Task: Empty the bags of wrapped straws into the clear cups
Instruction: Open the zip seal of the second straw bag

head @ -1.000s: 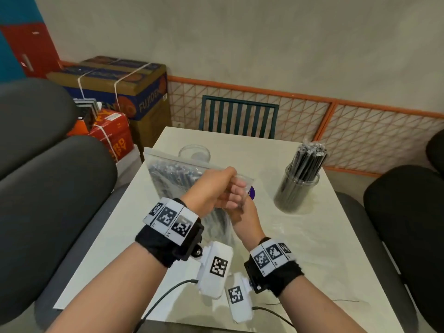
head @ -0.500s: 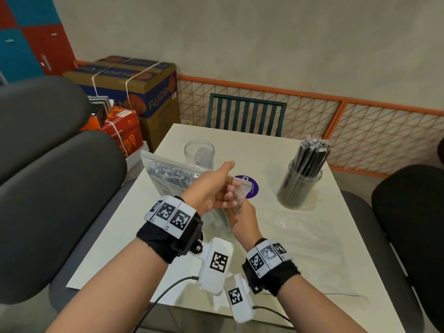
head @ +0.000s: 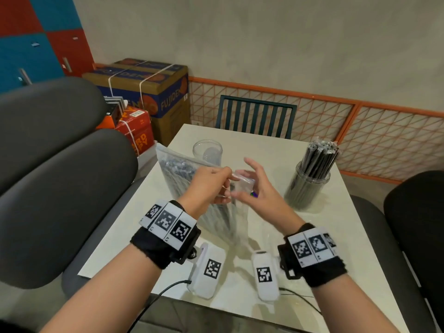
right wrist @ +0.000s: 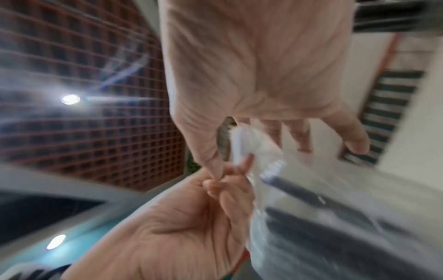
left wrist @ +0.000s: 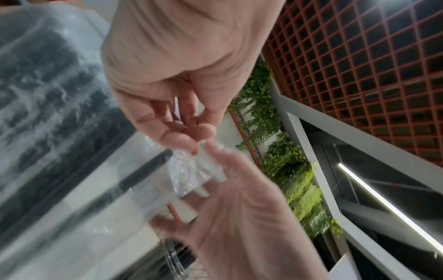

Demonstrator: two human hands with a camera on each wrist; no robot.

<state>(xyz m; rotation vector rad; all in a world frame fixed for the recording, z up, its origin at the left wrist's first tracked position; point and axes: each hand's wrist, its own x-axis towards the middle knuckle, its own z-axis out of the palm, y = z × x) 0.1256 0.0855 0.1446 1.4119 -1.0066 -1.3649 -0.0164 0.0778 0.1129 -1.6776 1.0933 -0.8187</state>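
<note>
A clear bag of black wrapped straws [head: 182, 179] stands tilted on the pale table [head: 312, 248]. My left hand [head: 225, 181] pinches the bag's top edge near its right corner; the left wrist view shows this pinch [left wrist: 191, 140]. My right hand [head: 247, 181] is just to the right, its fingers spread and straight, touching that corner. The bag's strip [right wrist: 239, 144] lies between its thumb and fingers. An empty clear cup [head: 207, 151] stands behind the bag. A second clear cup [head: 310, 186], at the right, is packed with upright black straws.
Dark padded chairs flank the table at left [head: 60, 188] and right [head: 413, 224]. A teal slatted chair [head: 254, 118] stands at the far end. Strapped cardboard boxes [head: 149, 87] are stacked at the back left. A purple sticker [head: 253, 194] peeks out under my right hand.
My right hand came out from under the left hand and moved right, with its fingers now spread. The left hand keeps its pinch on the bag's top edge.
</note>
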